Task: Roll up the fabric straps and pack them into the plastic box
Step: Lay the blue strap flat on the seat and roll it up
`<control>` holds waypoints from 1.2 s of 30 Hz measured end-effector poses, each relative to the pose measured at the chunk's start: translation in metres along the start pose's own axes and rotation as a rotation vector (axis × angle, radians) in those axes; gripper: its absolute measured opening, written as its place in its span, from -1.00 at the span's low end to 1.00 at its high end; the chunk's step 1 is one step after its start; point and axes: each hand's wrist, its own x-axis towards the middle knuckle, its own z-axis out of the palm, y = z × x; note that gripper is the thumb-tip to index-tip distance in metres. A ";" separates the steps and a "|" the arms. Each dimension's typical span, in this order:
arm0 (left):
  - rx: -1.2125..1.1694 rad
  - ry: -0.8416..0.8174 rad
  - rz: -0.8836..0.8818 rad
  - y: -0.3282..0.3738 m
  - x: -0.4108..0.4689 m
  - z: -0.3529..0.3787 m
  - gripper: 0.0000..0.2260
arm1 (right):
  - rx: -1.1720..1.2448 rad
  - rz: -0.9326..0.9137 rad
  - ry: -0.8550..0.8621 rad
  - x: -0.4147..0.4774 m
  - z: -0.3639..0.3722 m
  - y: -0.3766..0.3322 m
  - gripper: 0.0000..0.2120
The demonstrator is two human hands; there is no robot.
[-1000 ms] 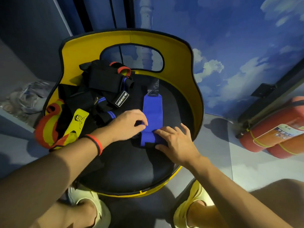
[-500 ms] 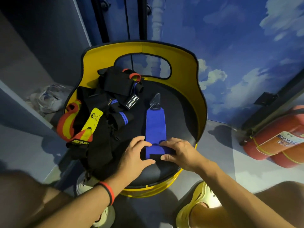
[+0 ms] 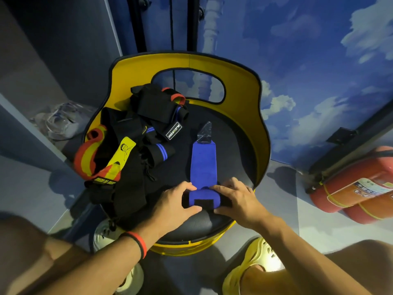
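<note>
The blue strap [image 3: 203, 167] lay lengthwise on the black seat [image 3: 234, 150] of a yellow chair [image 3: 244, 92], its far end finished with a clear plastic tab [image 3: 204, 133] pointing toward the backrest. Its near end was wound into a short roll [image 3: 202, 195] at the front of the seat, with a black patch [image 3: 204, 202] showing on the side facing the person.

The left hand [image 3: 176, 201] gripped the roll's left end, fingers curled over the top and thumb tucked along the near side. The right hand [image 3: 238, 199] gripped the right end in the same way, fingers bent over the top and thumb against the near edge. The roll sat between the two hands, touching both. A red and black wristband [image 3: 138, 243] circled the left wrist.

Just left of the blue strap, a heap of black straps [image 3: 138, 145] covered the left half of the seat, some with blue stripes and one with a white-lettered label. A red and yellow strap [image 3: 89, 154] hung over the seat's left edge, beside a yellow tag [image 3: 124, 152] printed with a figure.

Two red fire extinguishers [image 3: 350, 192] lay on the floor well to the right, against a wall painted with clouds. Yellow shoes [image 3: 255, 265] showed below the chair.
</note>
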 end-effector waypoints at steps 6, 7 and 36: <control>-0.065 0.032 -0.017 0.005 0.005 -0.003 -0.50 | 0.084 0.075 -0.159 0.014 -0.011 0.008 -0.38; -0.098 0.027 -0.030 0.006 0.007 -0.004 -0.49 | 0.111 0.078 -0.177 0.015 -0.013 0.008 -0.39; -0.032 -0.061 -0.147 0.027 0.037 -0.015 -0.48 | -0.182 0.103 0.085 0.016 -0.008 -0.008 -0.15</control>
